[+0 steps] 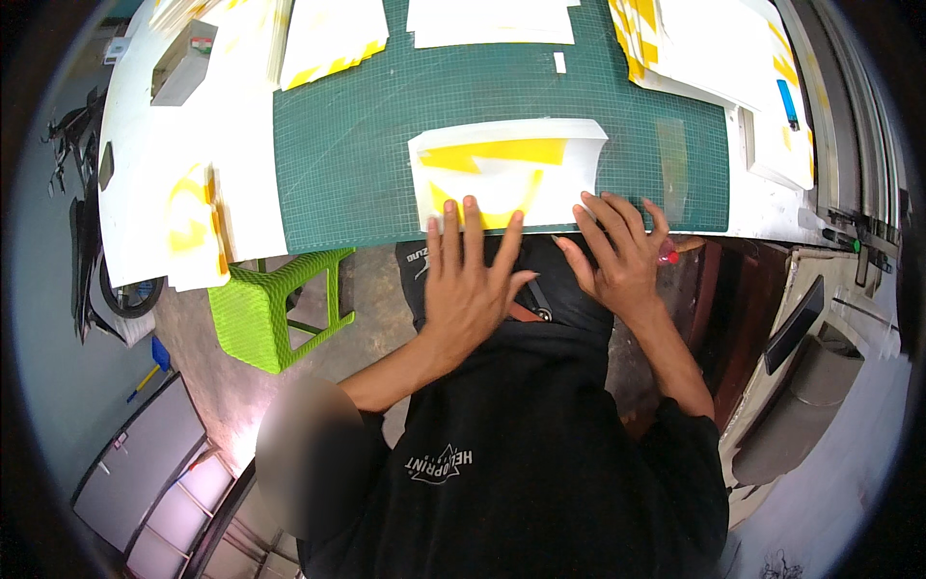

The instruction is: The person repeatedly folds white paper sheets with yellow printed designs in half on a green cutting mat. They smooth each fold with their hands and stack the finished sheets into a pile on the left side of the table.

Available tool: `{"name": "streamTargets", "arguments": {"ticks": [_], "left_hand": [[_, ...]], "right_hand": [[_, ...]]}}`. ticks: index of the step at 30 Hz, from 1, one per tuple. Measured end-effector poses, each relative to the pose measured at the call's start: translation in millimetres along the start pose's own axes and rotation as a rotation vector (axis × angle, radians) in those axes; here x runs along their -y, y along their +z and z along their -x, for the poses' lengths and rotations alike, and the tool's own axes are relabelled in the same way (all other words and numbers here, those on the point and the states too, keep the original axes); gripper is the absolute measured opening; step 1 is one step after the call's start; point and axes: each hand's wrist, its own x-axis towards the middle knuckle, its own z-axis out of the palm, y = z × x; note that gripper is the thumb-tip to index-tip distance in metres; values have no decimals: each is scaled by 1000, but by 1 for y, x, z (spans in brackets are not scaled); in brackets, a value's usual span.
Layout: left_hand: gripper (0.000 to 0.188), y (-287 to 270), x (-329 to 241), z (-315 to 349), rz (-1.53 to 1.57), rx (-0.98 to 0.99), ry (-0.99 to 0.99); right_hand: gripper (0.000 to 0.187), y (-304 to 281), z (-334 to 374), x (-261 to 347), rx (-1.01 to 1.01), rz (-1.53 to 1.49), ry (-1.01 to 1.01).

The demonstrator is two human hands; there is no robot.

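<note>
A white sheet of paper with yellow printed shapes (569, 179) lies on the green cutting mat (347, 164) at the table's front edge. Its far edge looks slightly curled or folded up. My left hand (470, 275) has its fingers spread, with the fingertips on the near left part of the sheet. With fingers apart, my right hand (617, 251) rests its fingertips at the sheet's near right corner. Neither hand grips anything.
Stacks of white and yellow paper (333, 39) line the far side, with another pile (198, 227) at the left. A grey block (183, 63) stands at the far left and a blue cutter (788, 104) at the right. Below sits a green plastic stool (256, 314).
</note>
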Motion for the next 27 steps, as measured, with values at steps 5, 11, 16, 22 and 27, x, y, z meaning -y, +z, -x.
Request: {"name": "streamTargets", "arguments": {"ticks": [5, 11, 16, 22, 27], "left_hand": [[88, 8, -24, -18, 179, 18, -35], [89, 16, -20, -15, 146, 26, 3], [91, 12, -20, -16, 91, 77, -8], [86, 15, -19, -12, 117, 143, -48], [83, 17, -19, -12, 130, 126, -40]], "right_hand": [[42, -3, -2, 1, 11, 12, -16], [41, -4, -3, -6, 39, 5, -47], [41, -11, -11, -6, 54, -34, -47], [41, -29, -102, 29, -58, -112, -118], [38, -8, -159, 27, 170, -210, -192]]}}
